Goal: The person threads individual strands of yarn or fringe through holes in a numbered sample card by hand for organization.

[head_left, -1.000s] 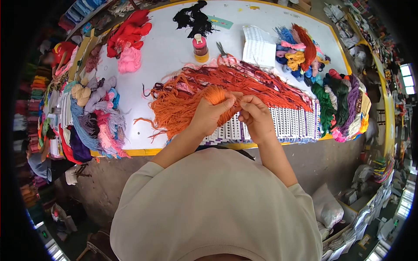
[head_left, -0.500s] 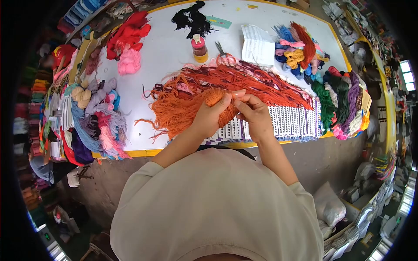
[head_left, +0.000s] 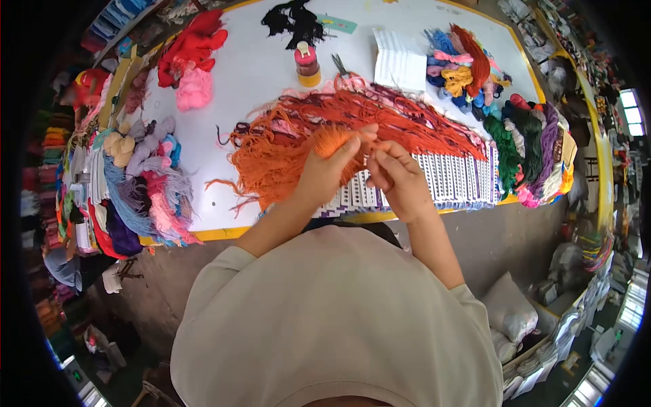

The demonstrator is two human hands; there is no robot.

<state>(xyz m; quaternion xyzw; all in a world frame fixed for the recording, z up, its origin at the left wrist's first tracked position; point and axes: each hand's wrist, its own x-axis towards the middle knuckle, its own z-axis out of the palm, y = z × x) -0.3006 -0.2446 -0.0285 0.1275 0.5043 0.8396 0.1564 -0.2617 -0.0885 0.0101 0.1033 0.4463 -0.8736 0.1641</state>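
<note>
An orange yarn skein [head_left: 330, 140] is bunched in my left hand [head_left: 324, 173], with the thumb pressed over it and the fingers wrapped behind. Just right of it, my right hand [head_left: 405, 180] is closed in a pinch at the yarn's edge. A little orange yarn shows between the two hands; its exact hold is partly hidden by the fingers. Beneath and beyond them spreads a broad heap of orange, red and pink yarn [head_left: 407, 119]. White cards with rows of dark holes [head_left: 454, 180] lie along the table's near edge, under the yarn ends.
On the white table [head_left: 244, 61] stand a pink-lidded bottle [head_left: 307, 64] and a folded printed sheet [head_left: 400, 61]. Scissors [head_left: 339, 64] lie between them. Black yarn [head_left: 295, 24], red yarn [head_left: 193, 47] and mixed skeins [head_left: 468, 68] sit around. More skeins [head_left: 152, 183] hang at the left edge.
The whole view has shifted slightly, so the table sits a bit higher and left. My right hand has drawn slightly away from the skein; my left hand still grips it.
</note>
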